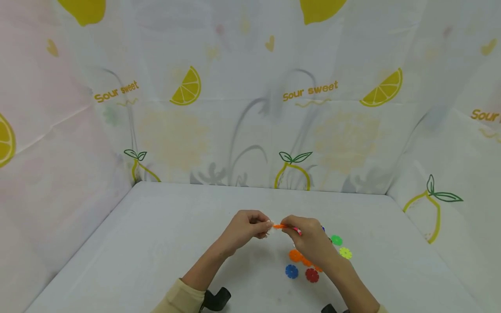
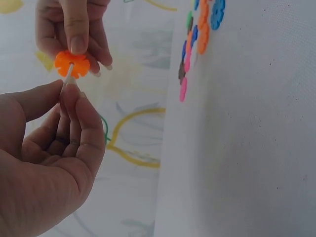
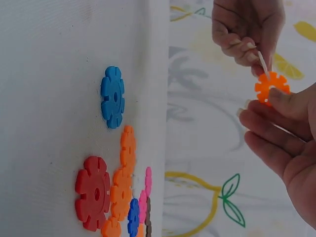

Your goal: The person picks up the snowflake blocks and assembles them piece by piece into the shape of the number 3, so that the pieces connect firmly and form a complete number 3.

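Note:
Above the white table, my left hand pinches a white flower-shaped disc between thumb and fingers. My right hand holds an orange notched disc by its edge, thumb on top. The two discs meet between the hands, the white one seen edge-on at a notch of the orange one in both wrist views. Most of the white disc is hidden behind the left fingers. A pink piece shows beside the right fingers in the head view.
Loose notched discs lie under and around the right hand: blue, red, several orange, green and yellow-green. Lemon-printed cloth walls the table at the back and sides.

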Available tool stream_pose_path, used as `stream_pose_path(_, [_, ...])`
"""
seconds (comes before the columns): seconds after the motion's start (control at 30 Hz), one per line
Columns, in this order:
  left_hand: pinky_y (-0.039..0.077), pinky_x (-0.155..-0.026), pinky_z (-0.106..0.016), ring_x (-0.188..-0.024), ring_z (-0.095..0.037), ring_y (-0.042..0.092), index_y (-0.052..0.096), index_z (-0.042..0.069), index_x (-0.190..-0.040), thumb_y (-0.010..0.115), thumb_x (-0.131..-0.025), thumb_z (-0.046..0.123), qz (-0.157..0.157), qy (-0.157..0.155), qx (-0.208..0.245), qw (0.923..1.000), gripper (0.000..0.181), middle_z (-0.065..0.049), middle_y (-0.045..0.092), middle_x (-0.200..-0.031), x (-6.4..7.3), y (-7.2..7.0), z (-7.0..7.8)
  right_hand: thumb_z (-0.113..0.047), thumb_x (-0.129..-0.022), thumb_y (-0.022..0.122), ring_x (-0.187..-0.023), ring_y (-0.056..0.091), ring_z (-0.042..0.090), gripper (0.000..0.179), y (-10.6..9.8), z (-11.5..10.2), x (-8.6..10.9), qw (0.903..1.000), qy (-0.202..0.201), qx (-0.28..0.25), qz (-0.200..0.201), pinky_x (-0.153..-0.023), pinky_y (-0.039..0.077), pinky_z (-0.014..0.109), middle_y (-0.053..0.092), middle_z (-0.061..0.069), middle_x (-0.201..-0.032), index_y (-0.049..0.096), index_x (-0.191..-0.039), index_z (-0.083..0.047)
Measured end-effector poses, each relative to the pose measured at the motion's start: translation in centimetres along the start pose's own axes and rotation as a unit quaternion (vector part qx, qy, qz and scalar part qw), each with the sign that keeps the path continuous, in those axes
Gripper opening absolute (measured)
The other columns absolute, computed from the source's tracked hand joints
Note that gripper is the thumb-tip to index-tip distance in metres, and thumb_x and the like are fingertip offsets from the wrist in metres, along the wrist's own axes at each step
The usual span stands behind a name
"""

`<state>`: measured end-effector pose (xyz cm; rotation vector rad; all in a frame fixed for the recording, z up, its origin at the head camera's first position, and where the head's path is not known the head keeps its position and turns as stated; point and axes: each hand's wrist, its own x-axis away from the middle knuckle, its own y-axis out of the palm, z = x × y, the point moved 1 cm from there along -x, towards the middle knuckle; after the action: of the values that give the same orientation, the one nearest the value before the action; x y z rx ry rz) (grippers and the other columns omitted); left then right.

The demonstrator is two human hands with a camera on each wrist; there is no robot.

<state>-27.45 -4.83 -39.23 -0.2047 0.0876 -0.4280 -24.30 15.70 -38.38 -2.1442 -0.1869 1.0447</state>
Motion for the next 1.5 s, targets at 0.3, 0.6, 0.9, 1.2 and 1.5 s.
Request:
stream_pose_path(0.3, [0.059,-0.075,-0.028,-0.075,-0.018,0.067,0.071,0.004,-0.098,0.069,-0.093,0.025,0.005,0.001,0.000,1.0000,0.021,-0.014,0.071,-0.088,-0.1,-0.1,-0.1,0.003,-0.080,0.077,-0.081,0.070,0.010,0.020,-0.6,0.5,0.5,0.9983,0.025,0.041,-0.034,-0.075,0.061,0.033,0.075,-0.002,-0.089,0.073,-0.097,-0.007])
stream_pose_path(0.6, [0.058,-0.074,-0.026,-0.073,-0.012,0.066,0.070,0.003,-0.098,0.070,-0.092,0.024,0.013,-0.014,-0.007,0.9998,0.022,-0.011,0.073,-0.088,-0.2,-0.2,-0.4,0.002,-0.082,0.075,-0.095,0.073,0.021,0.027,-1.4,1.6,1.2,0.9915,0.082,0.040,-0.092,-0.083,0.060,0.037,0.076,0.007,-0.101,0.072,-0.108,-0.005])
stream_pose_path(0.9, [0.060,-0.076,-0.028,-0.078,-0.024,0.070,0.068,0.003,-0.100,0.070,-0.092,0.026,0.013,-0.019,0.000,0.9997,0.024,-0.007,0.072,-0.085,-0.1,-0.3,-0.4,-0.003,-0.084,0.075,-0.090,0.066,0.018,0.026,-1.4,2.2,1.6,0.9685,0.168,0.044,-0.179,-0.081,0.058,0.033,0.073,0.003,-0.099,0.072,-0.108,-0.008])
stream_pose_path(1.2, [0.060,-0.076,-0.029,-0.078,-0.023,0.069,0.067,0.005,-0.100,0.067,-0.095,0.024,0.018,-0.009,-0.008,0.9998,0.020,-0.009,0.071,-0.089,-0.3,-0.3,-0.5,-0.006,-0.083,0.076,-0.090,0.057,0.015,0.027,-0.2,2.3,2.1,0.9303,0.249,0.023,-0.268,-0.079,0.054,0.035,0.066,-0.005,-0.094,0.072,-0.108,-0.015])
stream_pose_path(1.5, [0.059,-0.075,-0.028,-0.084,-0.035,0.070,0.067,0.004,-0.100,0.067,-0.095,0.023,0.015,-0.007,-0.003,0.9999,0.020,-0.006,0.071,-0.087,-0.3,-0.4,-0.6,-0.003,-0.078,0.079,-0.092,0.057,0.012,0.033,0.4,2.5,2.5,0.9321,0.218,0.058,-0.284,-0.076,0.056,0.031,0.066,-0.008,-0.097,0.072,-0.106,-0.018])
